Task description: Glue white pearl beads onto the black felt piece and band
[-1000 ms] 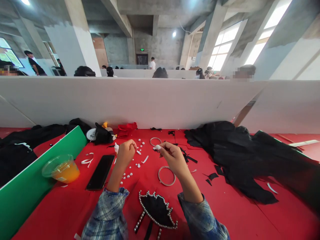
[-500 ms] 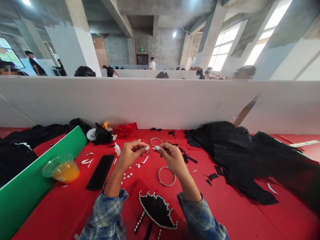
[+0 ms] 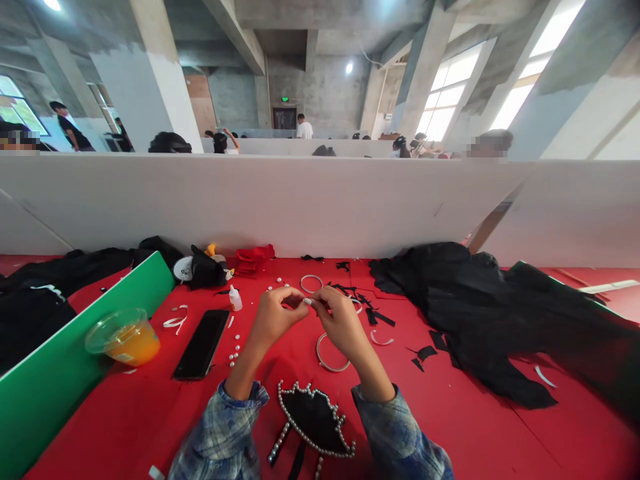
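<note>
My left hand (image 3: 276,315) and my right hand (image 3: 341,317) meet above the red table, thumbs and forefingers pinched together. A small white piece (image 3: 307,302) shows between the fingertips; its kind is too small to tell. Below the hands, near my body, lies a black fan-shaped piece (image 3: 310,417) edged with silvery pearl beads, with beaded strips hanging from it. One bangle-like ring (image 3: 332,369) lies partly behind my right forearm, and another ring (image 3: 311,276) lies beyond the hands. Loose white beads (image 3: 234,356) are scattered left of my left wrist.
At left are a black phone (image 3: 203,345), a small white bottle (image 3: 235,298), a plastic cup of orange drink (image 3: 133,341) and a green divider (image 3: 95,327). Black cloth (image 3: 450,293) and black scraps (image 3: 425,353) lie right. A pale partition (image 3: 310,207) stands behind; people are beyond it.
My hands, apart half a second ago, have come together at the fingertips, the left one moving right. White pieces showed at both fingertips before; now one is visible.
</note>
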`<control>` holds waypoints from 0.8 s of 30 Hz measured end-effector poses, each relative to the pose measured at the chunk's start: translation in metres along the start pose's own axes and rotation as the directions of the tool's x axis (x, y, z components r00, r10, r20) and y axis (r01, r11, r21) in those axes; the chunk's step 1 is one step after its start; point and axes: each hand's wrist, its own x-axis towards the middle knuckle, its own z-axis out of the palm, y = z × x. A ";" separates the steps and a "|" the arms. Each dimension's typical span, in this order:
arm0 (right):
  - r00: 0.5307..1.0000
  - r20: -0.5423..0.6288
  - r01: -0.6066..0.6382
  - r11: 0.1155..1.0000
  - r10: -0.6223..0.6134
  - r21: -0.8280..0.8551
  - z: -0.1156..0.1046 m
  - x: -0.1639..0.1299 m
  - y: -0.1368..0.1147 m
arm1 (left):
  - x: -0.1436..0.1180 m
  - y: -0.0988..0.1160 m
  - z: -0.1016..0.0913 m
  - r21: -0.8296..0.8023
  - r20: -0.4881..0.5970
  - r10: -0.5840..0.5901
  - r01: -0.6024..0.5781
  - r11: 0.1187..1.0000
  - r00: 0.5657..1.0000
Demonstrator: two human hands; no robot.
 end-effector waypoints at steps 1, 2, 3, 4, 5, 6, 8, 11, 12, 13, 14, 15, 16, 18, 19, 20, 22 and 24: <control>1.000 -0.003 -0.003 1.000 0.003 0.007 0.003 0.000 0.001 | 0.000 -0.001 0.001 0.033 -0.027 0.015 -0.015 0.999 1.000; 1.000 -0.001 -0.015 1.000 0.015 0.026 0.005 0.001 0.002 | 0.000 -0.002 0.002 0.057 -0.044 0.033 -0.030 0.998 0.999; 0.999 0.005 -0.035 0.998 0.035 0.056 0.007 0.001 0.003 | 0.000 -0.003 0.002 0.071 -0.055 0.050 -0.046 0.996 0.997; 0.998 0.020 -0.063 0.993 0.061 0.097 0.007 0.002 0.004 | 0.001 -0.005 0.002 0.077 -0.066 0.067 -0.062 0.995 0.996; 0.995 0.037 -0.093 0.986 0.089 0.142 0.007 0.003 0.006 | 0.001 -0.007 0.001 0.079 -0.082 0.080 -0.073 0.994 0.993; 0.992 0.047 -0.123 0.975 0.116 0.184 0.005 0.004 0.008 | 0.002 -0.008 0.000 0.077 -0.102 0.086 -0.078 0.994 0.991; 0.986 0.038 -0.165 0.954 0.160 0.251 -0.001 0.006 0.012 | 0.004 -0.013 -0.005 0.065 -0.162 0.082 -0.072 0.995 0.983; 0.980 -0.005 -0.185 0.931 0.197 0.313 -0.010 0.008 0.021 | 0.009 -0.021 -0.013 0.035 -0.234 0.045 -0.038 0.999 0.971; 0.979 -0.006 -0.190 0.927 0.203 0.324 -0.011 0.008 0.023 | 0.011 -0.026 -0.015 0.023 -0.240 0.023 -0.018 1.000 0.971; 0.978 0.001 -0.196 0.925 0.207 0.325 -0.012 0.009 0.026 | 0.014 -0.030 -0.016 0.017 -0.230 -0.004 0.008 1.000 0.973; 0.977 0.011 -0.203 0.927 0.211 0.316 -0.011 0.009 0.028 | 0.016 -0.035 -0.017 0.023 -0.208 -0.032 0.037 0.999 0.978; 0.976 0.024 -0.212 0.930 0.215 0.300 -0.009 0.009 0.030 | 0.018 -0.041 -0.017 0.048 -0.174 -0.060 0.069 0.996 0.983; 0.975 0.040 -0.220 0.934 0.218 0.281 -0.007 0.010 0.033 | 0.019 -0.046 -0.016 0.089 -0.126 -0.084 0.096 0.991 0.988; 0.975 0.072 -0.223 0.944 0.212 0.242 -0.001 0.010 0.037 | 0.021 -0.054 -0.015 0.164 -0.029 -0.128 0.131 0.978 0.991; 0.976 0.082 -0.217 0.950 0.204 0.223 0.003 0.011 0.040 | 0.021 -0.057 -0.013 0.171 0.021 -0.134 0.128 0.977 0.991; 0.977 0.087 -0.209 0.957 0.195 0.203 0.006 0.011 0.042 | 0.020 -0.058 -0.012 0.156 0.064 -0.129 0.117 0.981 0.990; 0.976 0.086 -0.210 0.964 0.198 0.162 0.013 0.011 0.046 | 0.019 -0.056 -0.006 0.054 0.134 -0.097 0.091 0.994 0.986; 0.972 0.085 -0.227 0.964 0.217 0.140 0.020 0.011 0.048 | 0.018 -0.051 0.001 -0.089 0.180 -0.069 0.086 0.992 0.981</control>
